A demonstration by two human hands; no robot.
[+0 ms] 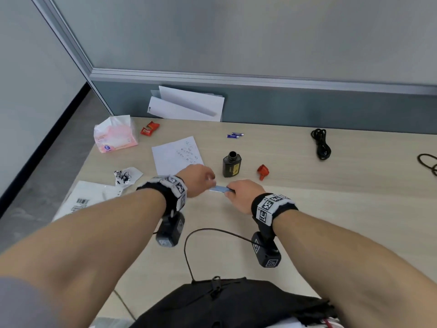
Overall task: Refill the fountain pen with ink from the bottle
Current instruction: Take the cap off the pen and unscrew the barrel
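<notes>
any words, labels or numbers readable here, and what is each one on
Nothing reads clearly.
handwritten note: lines of handwriting, too small to read.
ink bottle: yellow label, blurred.
candy wrappers: white lettering, blurred.
tissue pack: blue logo, blurred.
plastic sleeve: barcode label, print too small.
wristbands: black-and-white marker patterns, no words.

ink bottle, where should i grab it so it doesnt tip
Probably the ink bottle by its flat body, below the neck, from the near side: it stands upright, uncapped, red cap beside it, so a top grip would cover its mouth.
</notes>
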